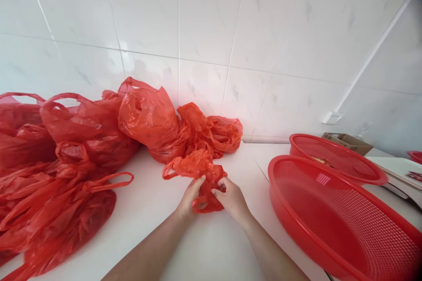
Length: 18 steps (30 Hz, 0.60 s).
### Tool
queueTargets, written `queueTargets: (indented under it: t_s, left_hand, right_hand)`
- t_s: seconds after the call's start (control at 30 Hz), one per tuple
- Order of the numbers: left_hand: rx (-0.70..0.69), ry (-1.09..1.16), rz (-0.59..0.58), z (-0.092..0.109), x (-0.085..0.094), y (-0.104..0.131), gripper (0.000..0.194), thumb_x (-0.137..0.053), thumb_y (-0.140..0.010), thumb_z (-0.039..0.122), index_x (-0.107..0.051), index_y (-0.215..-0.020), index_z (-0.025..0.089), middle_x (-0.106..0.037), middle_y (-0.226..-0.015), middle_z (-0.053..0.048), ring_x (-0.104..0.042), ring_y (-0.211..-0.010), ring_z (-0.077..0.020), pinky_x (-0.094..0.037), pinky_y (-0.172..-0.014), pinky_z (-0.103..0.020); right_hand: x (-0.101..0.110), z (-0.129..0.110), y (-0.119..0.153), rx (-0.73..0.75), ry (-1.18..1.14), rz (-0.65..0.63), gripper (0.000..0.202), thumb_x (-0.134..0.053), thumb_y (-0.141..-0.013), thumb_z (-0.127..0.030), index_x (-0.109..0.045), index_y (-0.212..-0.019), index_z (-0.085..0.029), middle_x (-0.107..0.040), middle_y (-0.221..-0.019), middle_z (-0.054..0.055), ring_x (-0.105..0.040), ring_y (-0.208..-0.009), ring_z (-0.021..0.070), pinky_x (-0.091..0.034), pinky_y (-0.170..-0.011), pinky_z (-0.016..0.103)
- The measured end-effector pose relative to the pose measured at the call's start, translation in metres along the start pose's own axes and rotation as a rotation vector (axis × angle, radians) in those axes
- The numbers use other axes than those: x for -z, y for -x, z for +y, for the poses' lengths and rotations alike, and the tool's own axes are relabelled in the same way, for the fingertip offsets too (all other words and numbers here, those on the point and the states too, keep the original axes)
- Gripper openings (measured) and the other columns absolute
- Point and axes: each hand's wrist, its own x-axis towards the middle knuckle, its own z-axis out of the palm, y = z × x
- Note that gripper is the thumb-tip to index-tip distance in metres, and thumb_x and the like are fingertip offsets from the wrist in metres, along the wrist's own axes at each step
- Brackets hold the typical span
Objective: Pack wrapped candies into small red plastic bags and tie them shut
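Observation:
Between my hands is a crumpled red plastic bag [206, 171], raised a little over the white table [204, 246]. My left hand [191, 195] grips its left side, thumb on top and the other fingers hidden behind the plastic. On the right side, my right hand [231, 195] pinches the bag between thumb and bent fingers. One handle loop hangs down between the hands, while another sticks out to the left. Just behind it, more crumpled red bags [226, 134] lie against the wall. What the held bag contains, if anything, I cannot make out.
Filled red bags [89, 131] crowd the left side and back. At right stand a large red mesh basket [326, 219] and a second red basket [339, 158] with something small inside. Beyond them sits a cardboard box [349, 142]. A white tiled wall [204, 22] closes off the back.

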Motion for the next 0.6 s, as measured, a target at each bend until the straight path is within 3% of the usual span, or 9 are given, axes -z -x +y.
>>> queueTargets:
  t_s: [0.13, 0.27, 0.33, 0.5, 0.6]
  left_hand:
    - [-0.085, -0.053, 0.195, -0.005, 0.026, -0.012, 0.027, -0.069, -0.075, 0.037, -0.061, -0.089, 0.016, -0.070, -0.083, -0.006, -0.068, -0.077, -0.0199, -0.053, -0.071, -0.031]
    - [-0.198, -0.097, 0.249, -0.001, 0.038, -0.014, 0.038, -0.068, -0.076, 0.038, -0.058, -0.108, 0.020, -0.069, -0.101, -0.008, -0.066, -0.087, -0.0210, -0.054, -0.069, -0.030]
    - [-0.237, -0.134, 0.332, 0.004, 0.040, -0.016, 0.041, -0.068, -0.074, 0.037, -0.058, -0.109, 0.020, -0.067, -0.105, -0.008, -0.065, -0.090, -0.0210, -0.053, -0.069, -0.030]
    - [-0.320, -0.326, 0.530, 0.018, 0.054, -0.023, 0.038, -0.066, -0.070, 0.041, -0.061, -0.100, 0.018, -0.068, -0.094, -0.007, -0.066, -0.081, -0.0194, -0.051, -0.064, -0.029]
    - [-0.383, -0.604, 0.528, 0.023, 0.065, -0.023, 0.040, -0.061, -0.075, 0.042, -0.057, -0.106, 0.017, -0.066, -0.096, -0.009, -0.064, -0.081, -0.0204, -0.050, -0.063, -0.030]
  right_hand:
    - [-0.012, 0.017, -0.025, 0.042, -0.156, 0.013, 0.011, -0.052, -0.070, -0.023, -0.046, -0.061, -0.021, -0.054, -0.061, -0.003, -0.051, -0.059, 0.0136, -0.038, -0.058, 0.025]
    - [-0.004, 0.036, -0.035, -0.043, -0.553, 0.194, 0.011, -0.059, -0.068, -0.028, -0.051, -0.067, -0.020, -0.054, -0.060, -0.004, -0.047, -0.055, 0.0122, -0.036, -0.051, 0.024]
    - [0.005, 0.045, -0.038, -0.136, -0.754, 0.239, 0.015, -0.062, -0.065, -0.029, -0.051, -0.070, -0.020, -0.051, -0.057, -0.005, -0.043, -0.050, 0.0105, -0.031, -0.045, 0.022]
    - [0.027, 0.059, -0.043, -0.271, -0.978, 0.187, 0.022, -0.062, -0.065, -0.036, -0.049, -0.075, -0.022, -0.045, -0.053, -0.006, -0.040, -0.044, 0.0086, -0.028, -0.038, 0.020]
    - [0.031, 0.059, -0.045, -0.312, -1.068, 0.155, 0.020, -0.062, -0.066, -0.034, -0.047, -0.071, -0.021, -0.041, -0.051, -0.007, -0.034, -0.040, 0.0064, -0.027, -0.037, 0.019]
